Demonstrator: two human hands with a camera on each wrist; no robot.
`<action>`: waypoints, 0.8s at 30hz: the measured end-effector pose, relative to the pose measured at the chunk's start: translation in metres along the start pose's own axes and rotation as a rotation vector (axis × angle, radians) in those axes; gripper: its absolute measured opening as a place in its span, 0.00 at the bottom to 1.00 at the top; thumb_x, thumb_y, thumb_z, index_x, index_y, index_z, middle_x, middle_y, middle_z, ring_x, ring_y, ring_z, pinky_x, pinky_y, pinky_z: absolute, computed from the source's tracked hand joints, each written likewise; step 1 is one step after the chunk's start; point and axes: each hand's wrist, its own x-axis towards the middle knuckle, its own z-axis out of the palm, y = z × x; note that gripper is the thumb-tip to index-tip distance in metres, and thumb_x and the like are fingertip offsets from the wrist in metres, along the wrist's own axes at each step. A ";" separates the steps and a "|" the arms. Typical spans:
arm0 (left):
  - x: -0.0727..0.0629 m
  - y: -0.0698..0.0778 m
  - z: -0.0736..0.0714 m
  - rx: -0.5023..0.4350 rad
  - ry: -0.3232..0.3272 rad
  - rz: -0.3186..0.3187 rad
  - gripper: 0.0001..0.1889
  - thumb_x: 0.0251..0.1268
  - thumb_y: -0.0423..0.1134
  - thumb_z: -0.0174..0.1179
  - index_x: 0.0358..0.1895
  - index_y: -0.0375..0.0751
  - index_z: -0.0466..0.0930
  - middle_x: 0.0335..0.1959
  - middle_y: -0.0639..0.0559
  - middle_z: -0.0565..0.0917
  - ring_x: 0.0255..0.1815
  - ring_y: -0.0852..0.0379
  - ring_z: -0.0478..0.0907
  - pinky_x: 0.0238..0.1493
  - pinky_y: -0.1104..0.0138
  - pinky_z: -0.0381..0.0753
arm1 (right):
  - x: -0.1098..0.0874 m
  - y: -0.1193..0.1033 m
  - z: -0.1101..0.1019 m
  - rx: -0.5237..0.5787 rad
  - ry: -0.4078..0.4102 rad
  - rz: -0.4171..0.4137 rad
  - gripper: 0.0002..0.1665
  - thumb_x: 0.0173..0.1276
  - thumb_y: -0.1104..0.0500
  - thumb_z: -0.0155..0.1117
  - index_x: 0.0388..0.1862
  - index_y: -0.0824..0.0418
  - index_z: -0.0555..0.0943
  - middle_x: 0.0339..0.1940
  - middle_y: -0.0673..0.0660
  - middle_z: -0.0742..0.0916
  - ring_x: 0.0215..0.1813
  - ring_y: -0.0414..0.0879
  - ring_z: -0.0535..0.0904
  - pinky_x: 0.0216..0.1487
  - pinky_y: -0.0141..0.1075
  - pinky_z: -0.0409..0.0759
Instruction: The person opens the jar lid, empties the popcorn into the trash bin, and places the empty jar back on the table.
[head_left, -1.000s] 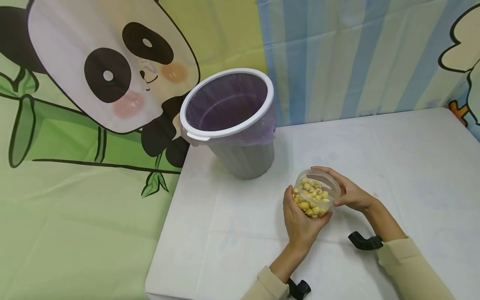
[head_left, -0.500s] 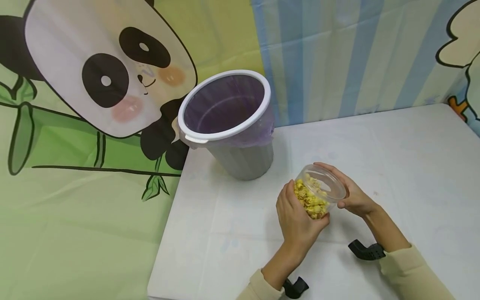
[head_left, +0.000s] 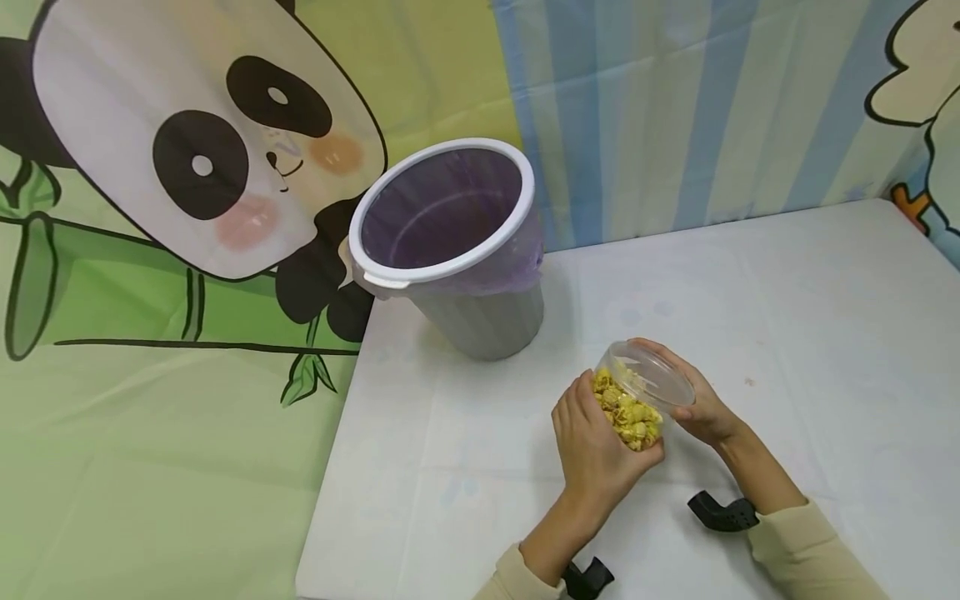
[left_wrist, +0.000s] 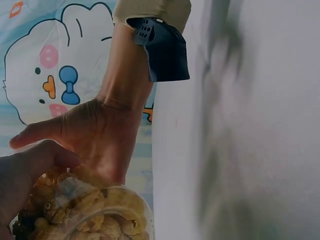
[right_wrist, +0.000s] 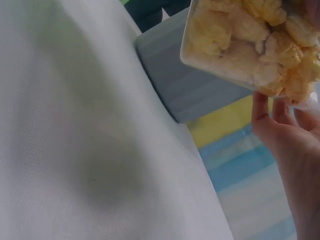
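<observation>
A clear plastic tub of yellow popcorn (head_left: 628,414) is held tilted above the white table, its clear round end (head_left: 663,379) facing up and to the right. My left hand (head_left: 596,450) grips the popcorn-filled part from the left, thumb along the near side. From the right, my right hand (head_left: 701,404) holds the clear end, with fingers behind it and thumb at its near edge. In the left wrist view, the tub (left_wrist: 95,215) is at the bottom between both hands. The right wrist view shows several right fingertips (right_wrist: 261,107) against the tub.
A grey bin (head_left: 483,321) with a white rim and purple liner stands at the table's back left. The white table (head_left: 810,333) extends to the right. Behind hangs a printed cloth (head_left: 660,108) with a panda and stripes. Each wrist wears a black mount (head_left: 723,511).
The tub has tipped so its clear end leans further right, and the popcorn has shifted toward the left hand. My left hand has turned, showing more of its back.
</observation>
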 end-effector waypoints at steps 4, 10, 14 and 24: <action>-0.001 0.001 -0.001 -0.020 -0.014 -0.006 0.55 0.23 0.61 0.70 0.61 0.35 0.60 0.52 0.48 0.70 0.53 0.55 0.67 0.56 0.63 0.66 | -0.001 0.004 0.002 0.004 -0.008 -0.037 0.54 0.57 0.51 0.67 0.71 0.70 0.47 0.67 0.59 0.65 0.64 0.49 0.64 0.58 0.38 0.69; -0.001 0.002 -0.004 -0.048 -0.039 -0.019 0.54 0.24 0.61 0.69 0.62 0.35 0.62 0.51 0.49 0.71 0.52 0.57 0.69 0.55 0.64 0.67 | 0.003 0.004 0.002 0.013 -0.060 -0.069 0.54 0.57 0.50 0.66 0.71 0.70 0.46 0.67 0.59 0.65 0.65 0.49 0.63 0.60 0.39 0.68; -0.001 0.003 -0.007 -0.104 -0.074 -0.034 0.54 0.25 0.60 0.70 0.62 0.37 0.62 0.50 0.50 0.73 0.49 0.58 0.71 0.53 0.64 0.68 | 0.006 0.002 -0.002 0.014 -0.143 -0.081 0.53 0.59 0.49 0.63 0.71 0.70 0.45 0.69 0.59 0.63 0.66 0.49 0.62 0.61 0.39 0.66; -0.001 -0.008 -0.013 -0.153 -0.167 0.022 0.57 0.24 0.61 0.72 0.64 0.38 0.58 0.50 0.52 0.71 0.49 0.59 0.69 0.52 0.65 0.68 | 0.006 -0.007 -0.022 -0.126 -0.309 0.007 0.60 0.58 0.47 0.66 0.70 0.73 0.39 0.70 0.64 0.58 0.67 0.52 0.59 0.61 0.40 0.65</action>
